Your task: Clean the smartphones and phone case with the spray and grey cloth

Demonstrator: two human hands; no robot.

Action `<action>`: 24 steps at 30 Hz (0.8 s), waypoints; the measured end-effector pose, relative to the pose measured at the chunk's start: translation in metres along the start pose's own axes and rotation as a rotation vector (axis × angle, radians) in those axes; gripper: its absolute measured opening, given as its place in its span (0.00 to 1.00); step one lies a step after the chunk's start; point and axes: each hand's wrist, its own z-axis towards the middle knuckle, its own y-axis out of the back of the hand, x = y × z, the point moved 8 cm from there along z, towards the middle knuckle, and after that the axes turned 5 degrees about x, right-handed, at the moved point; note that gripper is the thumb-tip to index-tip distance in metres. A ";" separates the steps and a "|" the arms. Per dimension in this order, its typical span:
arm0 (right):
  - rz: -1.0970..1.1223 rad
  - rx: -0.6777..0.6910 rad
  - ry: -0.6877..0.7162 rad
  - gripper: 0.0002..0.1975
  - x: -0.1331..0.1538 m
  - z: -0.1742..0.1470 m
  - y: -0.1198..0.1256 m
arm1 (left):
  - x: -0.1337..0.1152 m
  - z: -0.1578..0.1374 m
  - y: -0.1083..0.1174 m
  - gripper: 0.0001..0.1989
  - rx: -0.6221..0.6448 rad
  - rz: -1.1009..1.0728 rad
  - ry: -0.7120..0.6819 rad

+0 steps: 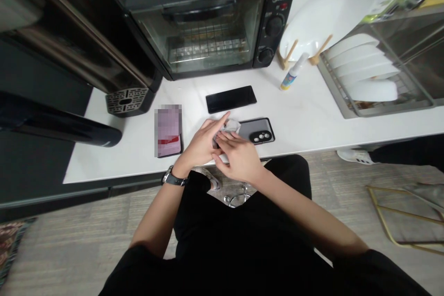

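Note:
A phone case [247, 128] with a black rim, greyish see-through back and round camera holes lies near the counter's front edge. My left hand [201, 144] is at its left end, index finger stretched out, other fingers partly hidden, seeming to grip the case. My right hand [241, 156] presses a crumpled whitish wipe [231, 126] onto the case with its fingers together. A black phone [231, 99] rests just behind, screen dark. Left of my hands is another phone [169, 132] with a lit, pixelated pink screen.
A black toaster oven [211, 32] stands at the back. On the right are a small spray bottle [293, 74], a large white plate [329, 4] on a wooden stand, and a dish rack [360, 74] with bowls. A dark machine with a drip tray [125, 101] stands left.

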 end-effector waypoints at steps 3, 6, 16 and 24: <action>0.057 0.024 0.014 0.22 0.008 -0.003 -0.001 | 0.002 -0.003 0.001 0.49 -0.001 0.037 0.026; 0.087 0.070 0.034 0.21 -0.003 -0.023 0.015 | -0.004 -0.002 -0.002 0.53 0.012 0.057 0.004; -0.205 0.025 -0.124 0.24 -0.075 -0.068 0.068 | -0.013 0.003 -0.003 0.57 0.012 0.021 -0.002; -0.050 -0.012 -0.031 0.25 -0.008 -0.007 0.001 | 0.000 0.002 -0.001 0.52 0.008 -0.002 0.031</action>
